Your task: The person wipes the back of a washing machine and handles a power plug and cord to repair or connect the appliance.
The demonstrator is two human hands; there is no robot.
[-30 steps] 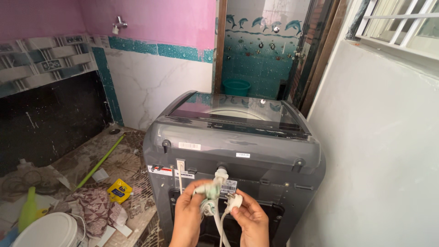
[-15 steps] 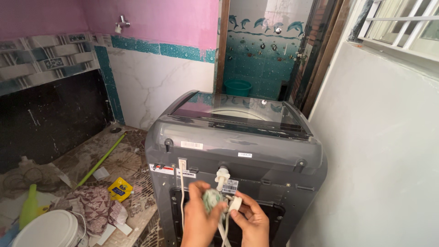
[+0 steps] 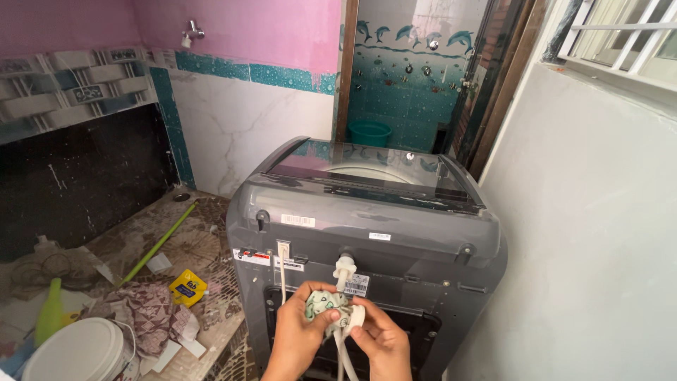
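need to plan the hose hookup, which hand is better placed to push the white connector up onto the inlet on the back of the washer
Probably the right hand: its fingers pinch the white connector just below the inlet. The left hand is occupied by a patterned cloth.

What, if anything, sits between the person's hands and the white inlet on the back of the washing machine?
Nothing visible does. The left hand and right hand hold a crumpled patterned cloth and white hose just below the white inlet on the washing machine.
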